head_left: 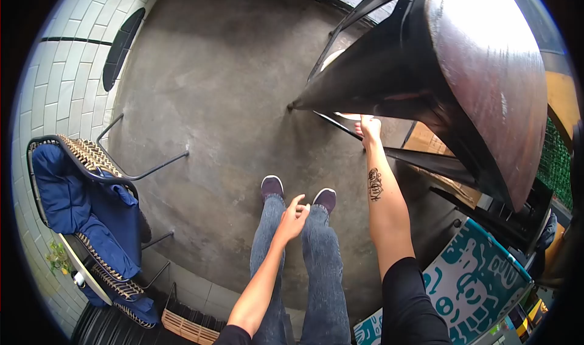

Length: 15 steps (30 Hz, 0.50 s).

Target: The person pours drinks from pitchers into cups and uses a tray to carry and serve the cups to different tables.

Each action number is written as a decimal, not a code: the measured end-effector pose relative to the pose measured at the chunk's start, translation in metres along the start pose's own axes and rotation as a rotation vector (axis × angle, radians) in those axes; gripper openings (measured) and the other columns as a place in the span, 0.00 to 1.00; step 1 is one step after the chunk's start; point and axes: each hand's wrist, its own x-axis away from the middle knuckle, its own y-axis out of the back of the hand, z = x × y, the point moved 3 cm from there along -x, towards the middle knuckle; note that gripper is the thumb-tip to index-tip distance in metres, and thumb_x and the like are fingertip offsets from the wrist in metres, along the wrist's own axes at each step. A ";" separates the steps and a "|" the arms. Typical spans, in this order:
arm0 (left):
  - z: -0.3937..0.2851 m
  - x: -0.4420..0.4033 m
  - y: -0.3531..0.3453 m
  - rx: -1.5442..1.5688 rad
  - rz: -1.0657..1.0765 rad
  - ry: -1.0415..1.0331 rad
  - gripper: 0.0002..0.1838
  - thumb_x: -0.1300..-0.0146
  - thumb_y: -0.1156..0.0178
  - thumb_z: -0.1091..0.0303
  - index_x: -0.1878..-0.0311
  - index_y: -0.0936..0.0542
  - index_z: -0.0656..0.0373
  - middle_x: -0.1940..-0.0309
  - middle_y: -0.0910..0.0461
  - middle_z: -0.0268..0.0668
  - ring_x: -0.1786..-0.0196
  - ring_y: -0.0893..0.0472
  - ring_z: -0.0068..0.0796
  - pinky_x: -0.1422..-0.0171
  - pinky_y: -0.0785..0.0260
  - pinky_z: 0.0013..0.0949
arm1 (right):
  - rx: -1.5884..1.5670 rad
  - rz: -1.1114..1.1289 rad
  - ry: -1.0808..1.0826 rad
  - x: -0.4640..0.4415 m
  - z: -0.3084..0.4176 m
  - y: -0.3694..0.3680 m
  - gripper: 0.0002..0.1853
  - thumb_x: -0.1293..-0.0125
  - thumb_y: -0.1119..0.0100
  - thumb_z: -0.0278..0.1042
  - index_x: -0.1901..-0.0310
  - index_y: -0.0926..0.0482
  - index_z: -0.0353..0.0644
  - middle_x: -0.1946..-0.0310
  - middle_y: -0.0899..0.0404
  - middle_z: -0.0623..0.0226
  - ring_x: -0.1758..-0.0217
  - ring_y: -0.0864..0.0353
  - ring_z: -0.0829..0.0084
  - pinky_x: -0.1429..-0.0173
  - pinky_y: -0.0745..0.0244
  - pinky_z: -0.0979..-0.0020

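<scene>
My right arm reaches out to the dark metal stool point(389, 71) with a round, shiny wooden seat. My right hand point(368, 128) is just below one of its broad legs, with the fingers curled. A pale, rounded thing point(349, 116) shows at its fingertips, mostly hidden behind the leg; what it is I cannot make out. Another white piece point(333, 58) shows on the leg's far side, and whether the two are one thing I cannot tell. My left hand point(293, 219) hangs over my legs, holding nothing, its fingers apart and slightly bent.
At left stands a woven chair point(91, 156) with blue cushions point(106, 217), near a white tiled wall point(67, 71). A small side table with a plant point(59, 258) is lower left. A cardboard box point(426, 139) sits behind the stool; a teal-and-white patterned panel point(468, 278) stands lower right.
</scene>
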 end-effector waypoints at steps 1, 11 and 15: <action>-0.001 -0.005 0.001 -0.001 -0.005 -0.013 0.28 0.29 0.42 0.58 0.30 0.34 0.57 0.55 0.16 0.44 0.58 0.15 0.31 0.55 0.25 0.34 | 0.008 -0.013 -0.029 -0.003 0.001 0.000 0.16 0.31 0.42 0.36 0.61 0.23 0.25 0.72 0.17 0.51 0.78 0.18 0.68 0.76 0.20 0.70; 0.017 -0.018 0.003 0.192 -0.037 -0.011 0.27 0.27 0.44 0.59 0.30 0.35 0.58 0.54 0.17 0.46 0.55 0.15 0.31 0.51 0.25 0.32 | -0.459 -0.012 -0.008 -0.004 0.002 0.030 0.11 0.26 0.53 0.28 0.54 0.30 0.25 0.62 0.21 0.45 0.65 0.14 0.52 0.61 0.11 0.51; 0.015 -0.011 -0.001 0.184 0.015 0.044 0.28 0.26 0.45 0.57 0.29 0.36 0.58 0.50 0.18 0.47 0.50 0.16 0.34 0.43 0.27 0.36 | -0.624 -0.008 -0.117 -0.014 -0.012 0.049 0.07 0.31 0.54 0.19 0.55 0.33 0.25 0.59 0.22 0.43 0.62 0.15 0.44 0.55 0.12 0.47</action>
